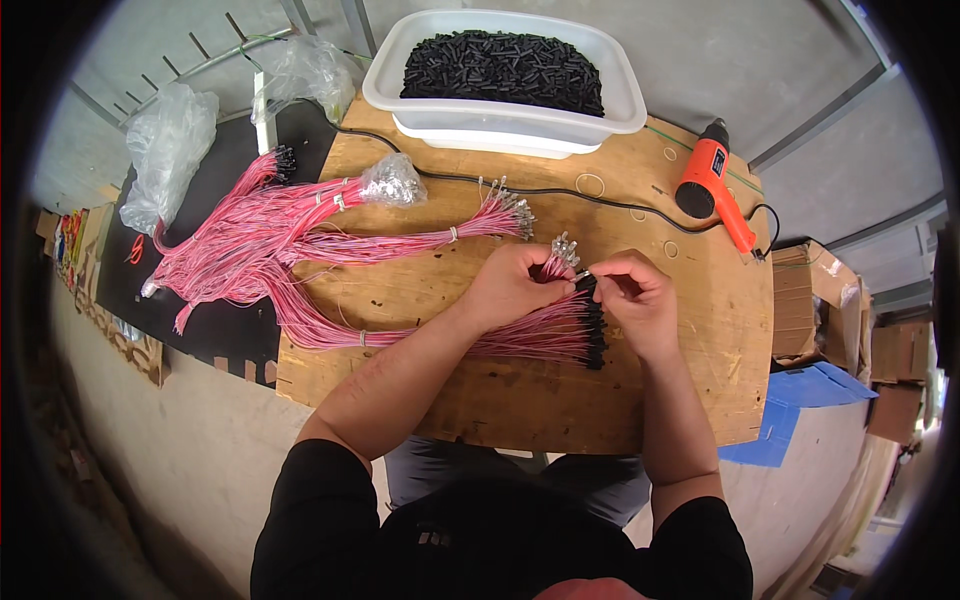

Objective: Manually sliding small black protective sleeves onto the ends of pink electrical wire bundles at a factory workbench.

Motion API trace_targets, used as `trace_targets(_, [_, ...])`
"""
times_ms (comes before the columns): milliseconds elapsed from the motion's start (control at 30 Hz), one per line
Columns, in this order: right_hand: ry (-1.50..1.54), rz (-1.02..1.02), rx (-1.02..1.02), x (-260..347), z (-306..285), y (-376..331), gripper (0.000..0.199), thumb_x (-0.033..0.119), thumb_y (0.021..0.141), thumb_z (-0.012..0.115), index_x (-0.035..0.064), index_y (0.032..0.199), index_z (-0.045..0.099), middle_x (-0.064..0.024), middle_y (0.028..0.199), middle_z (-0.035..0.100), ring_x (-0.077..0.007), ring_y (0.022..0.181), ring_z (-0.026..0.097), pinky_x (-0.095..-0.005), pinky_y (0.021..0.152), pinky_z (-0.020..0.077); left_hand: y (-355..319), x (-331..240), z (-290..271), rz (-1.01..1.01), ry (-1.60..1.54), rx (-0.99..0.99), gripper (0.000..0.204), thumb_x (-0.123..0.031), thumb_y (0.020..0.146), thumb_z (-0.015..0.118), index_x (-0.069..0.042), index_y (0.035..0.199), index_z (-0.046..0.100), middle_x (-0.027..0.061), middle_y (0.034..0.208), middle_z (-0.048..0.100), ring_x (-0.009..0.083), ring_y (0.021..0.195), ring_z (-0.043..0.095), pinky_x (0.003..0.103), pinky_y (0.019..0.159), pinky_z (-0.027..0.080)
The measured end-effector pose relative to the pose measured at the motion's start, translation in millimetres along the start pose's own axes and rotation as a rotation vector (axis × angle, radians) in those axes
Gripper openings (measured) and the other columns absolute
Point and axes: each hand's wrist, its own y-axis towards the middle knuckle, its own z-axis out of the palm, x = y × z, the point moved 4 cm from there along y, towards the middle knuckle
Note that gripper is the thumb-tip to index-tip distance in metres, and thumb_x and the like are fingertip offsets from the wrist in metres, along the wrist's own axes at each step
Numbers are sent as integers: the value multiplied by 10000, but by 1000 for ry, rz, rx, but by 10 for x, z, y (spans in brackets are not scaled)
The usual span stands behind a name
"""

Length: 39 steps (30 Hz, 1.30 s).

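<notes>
My left hand (512, 288) is closed around a small bunch of pink wires, whose bare silvery terminals (563, 248) stick up above the thumb. Close by on the right, the fingers of my right hand (637, 303) are pinched at a short black sleeve (584, 280) by the wire ends. Just what sits between those fingertips is partly hidden. Beneath both hands lies a bundle of pink wires (520, 343), many of them tipped with black sleeves (595, 335). Farther back, a tied wire bundle (390, 243) ends in uncovered metal terminals.
A white plastic tub (385, 80) filled with black sleeves stands at the back of the wooden table (690, 390). An orange heat gun (712, 175) lies at the right, its black cable (520, 188) crossing behind the wires. Plastic bags (170, 150) and more wires lie left; cardboard boxes (805, 310) stand right.
</notes>
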Motion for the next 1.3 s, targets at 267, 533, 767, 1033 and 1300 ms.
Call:
trace_targets(267, [23,43,36,-4,15,15,214,-122,882,623,19,1015,714,6,958,615,-34,779,550,-187,672,428,-7,2,-15,-163,-221,31,98,-32,899,738,20,977,709,26,813,684,67,721,609,231,654,503])
trace_targets(533, [61,94,26,15,26,33,176,-91,920,635,5,1052,699,-28,973,655,-76,809,617,-215,694,502,-20,-2,-13,-135,-202,0,64,-30,912,721,15,943,687,14,790,662,65,695,589,233,621,480])
trace_targets(767, [95,218,38,-120,-55,16,121,-49,951,635,-9,1056,678,-56,912,696,-106,789,667,-234,705,557,-22,14,-5,-121,-202,-35,74,-9,893,731,12,948,687,0,795,659,51,699,579,216,612,468])
trace_targets(1033, [156,176,15,-102,-46,36,90,-37,957,632,-18,1031,679,-70,909,714,-121,826,696,-252,745,581,-16,9,-6,-149,-219,-28,68,-1,893,725,15,949,690,-2,799,656,50,698,576,214,608,466])
trace_targets(1300, [122,222,26,-102,-33,24,97,-24,950,651,-19,1040,687,-59,898,712,-112,794,692,-241,714,575,-18,25,-10,-119,-244,-37,65,-2,892,727,11,946,693,-4,809,663,50,710,580,215,623,472])
